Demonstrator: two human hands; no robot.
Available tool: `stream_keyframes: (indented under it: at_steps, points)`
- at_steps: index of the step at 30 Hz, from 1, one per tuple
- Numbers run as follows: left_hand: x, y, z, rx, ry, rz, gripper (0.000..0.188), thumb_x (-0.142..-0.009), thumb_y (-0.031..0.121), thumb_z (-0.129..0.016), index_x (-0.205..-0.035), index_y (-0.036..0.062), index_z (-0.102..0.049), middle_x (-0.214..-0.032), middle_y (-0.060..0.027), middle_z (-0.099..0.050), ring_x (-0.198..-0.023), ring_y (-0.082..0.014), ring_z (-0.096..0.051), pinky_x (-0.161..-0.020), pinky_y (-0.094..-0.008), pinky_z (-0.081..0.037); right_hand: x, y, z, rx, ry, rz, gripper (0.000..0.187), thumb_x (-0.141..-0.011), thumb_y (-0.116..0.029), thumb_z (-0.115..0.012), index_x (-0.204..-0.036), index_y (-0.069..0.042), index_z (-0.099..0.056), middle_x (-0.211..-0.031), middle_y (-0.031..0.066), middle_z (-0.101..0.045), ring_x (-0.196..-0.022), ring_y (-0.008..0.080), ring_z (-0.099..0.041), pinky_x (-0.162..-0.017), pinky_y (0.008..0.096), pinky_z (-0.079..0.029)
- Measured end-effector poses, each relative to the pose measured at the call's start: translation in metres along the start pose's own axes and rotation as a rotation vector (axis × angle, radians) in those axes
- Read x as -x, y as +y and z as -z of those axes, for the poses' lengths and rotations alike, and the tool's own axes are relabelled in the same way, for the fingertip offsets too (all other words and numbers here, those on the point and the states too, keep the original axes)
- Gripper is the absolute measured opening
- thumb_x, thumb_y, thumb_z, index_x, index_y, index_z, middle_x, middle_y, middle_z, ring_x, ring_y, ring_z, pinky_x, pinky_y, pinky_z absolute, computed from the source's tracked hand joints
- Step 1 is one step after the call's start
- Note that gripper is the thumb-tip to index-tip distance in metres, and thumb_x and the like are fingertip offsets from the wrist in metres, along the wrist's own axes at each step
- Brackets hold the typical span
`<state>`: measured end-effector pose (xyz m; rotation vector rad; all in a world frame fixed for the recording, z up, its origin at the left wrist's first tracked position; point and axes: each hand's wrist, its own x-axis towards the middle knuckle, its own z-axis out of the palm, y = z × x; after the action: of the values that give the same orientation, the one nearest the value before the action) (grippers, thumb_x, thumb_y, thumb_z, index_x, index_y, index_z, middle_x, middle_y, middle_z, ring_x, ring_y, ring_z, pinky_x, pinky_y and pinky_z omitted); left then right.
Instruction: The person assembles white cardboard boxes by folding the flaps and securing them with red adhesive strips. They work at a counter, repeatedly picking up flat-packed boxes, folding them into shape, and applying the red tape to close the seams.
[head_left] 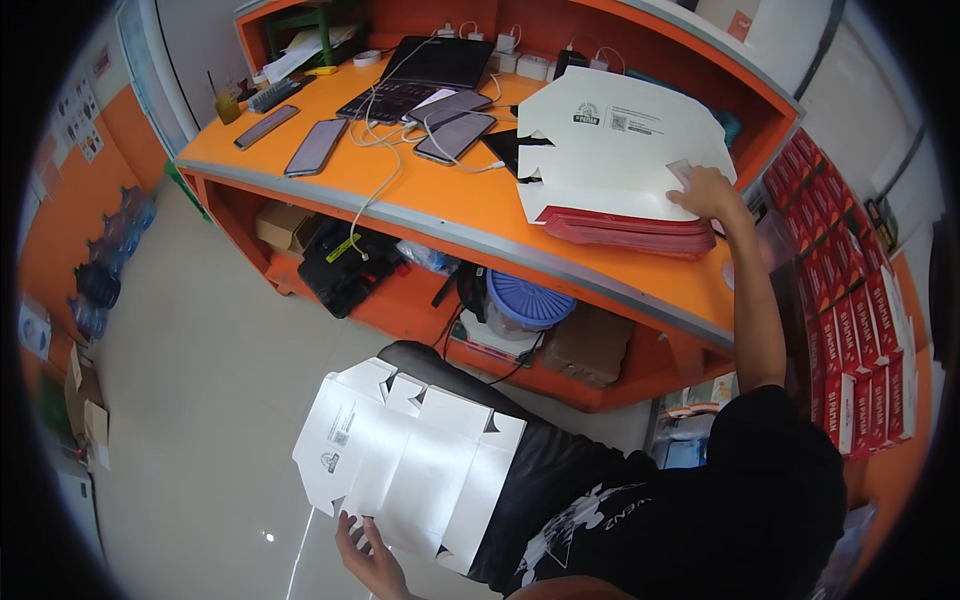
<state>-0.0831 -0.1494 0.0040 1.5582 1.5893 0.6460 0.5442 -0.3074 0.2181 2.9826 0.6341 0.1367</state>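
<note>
A flat white cardboard box blank point(405, 455), with slots and folding flaps, lies across my lap. My left hand point(372, 560) is at its lower edge, curled fingers gripping the cardboard beside a slot. On the orange table is a stack of similar blanks point(610, 140), white side up on top, red edges showing along the near side. My right arm stretches out to that stack. Fingers of my right hand point(708, 193) close on the right side of the top blank, by a small lifted flap point(680, 174).
Several phones point(316, 147) with white charging cables lie on the table near a black open laptop point(420, 75). Chargers line the back. Below are a black tool case point(345, 265) and a blue-lidded tub point(528, 300). Red boxes point(860, 340) are piled at right; water bottles point(110, 240) stand far left.
</note>
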Motion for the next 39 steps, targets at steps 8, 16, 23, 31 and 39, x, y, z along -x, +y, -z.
stream_keyframes:
  at_steps: [8,16,23,31,39]
  points:
    - [-0.005,0.004,-0.038,0.054,0.018,-0.056,0.046,-0.101,0.018,-0.068,-0.143,0.0018,-0.058,-0.125,-0.0161,-0.066,-0.104,-0.0248,-0.067,-0.080,-0.0385,-0.055,-0.028,0.007,-0.021,0.125,0.175,0.021,0.062,-0.084,-0.039,-0.076,-0.133,-0.004,-0.066,-0.124,0.0269,-0.070,-0.115,0.0428,-0.067,-0.101,0.0481,-0.053]
    - [0.021,-0.031,-0.018,-0.191,0.364,0.046,0.060,-0.097,0.032,-0.074,-0.139,-0.0072,-0.056,-0.137,-0.0296,-0.056,-0.128,-0.0416,-0.055,-0.104,-0.0471,-0.050,0.136,-0.128,0.025,-0.973,0.266,0.628,0.049,-0.108,-0.023,-0.055,-0.144,0.009,-0.053,-0.141,0.0246,-0.062,-0.132,0.0317,-0.059,-0.112,0.0382,-0.046]
    - [0.039,-0.043,-0.060,-0.076,0.283,0.279,0.068,-0.094,0.039,-0.076,-0.142,-0.0046,-0.054,-0.127,-0.0250,-0.060,-0.116,-0.0412,-0.061,-0.100,-0.0457,-0.051,0.226,-0.251,-0.155,-0.399,-0.297,1.155,0.072,-0.092,-0.024,-0.076,-0.148,0.011,-0.047,-0.145,0.0264,-0.054,-0.137,0.0418,-0.051,-0.116,0.0444,-0.039]
    - [0.045,-0.034,-0.078,-0.154,0.505,0.152,0.056,-0.090,0.030,-0.081,-0.133,-0.0010,-0.065,-0.118,-0.0155,-0.060,-0.105,-0.0312,-0.061,-0.095,-0.0411,-0.052,0.190,-0.247,-0.225,-0.457,-0.518,1.168,0.062,-0.087,-0.012,-0.079,-0.138,0.012,-0.055,-0.110,0.0160,-0.053,-0.097,0.0296,-0.056,-0.090,0.0418,-0.047]
    - [0.036,-0.017,-0.059,-0.175,0.417,0.068,0.039,-0.094,0.018,-0.074,-0.128,-0.0003,-0.067,-0.101,-0.0149,-0.070,-0.099,-0.0305,-0.063,-0.088,-0.0440,-0.053,0.204,-0.244,-0.228,-0.602,-0.347,1.154,0.054,-0.090,-0.007,-0.075,-0.139,0.008,-0.057,-0.119,0.0167,-0.056,-0.103,0.0285,-0.059,-0.088,0.0401,-0.048]
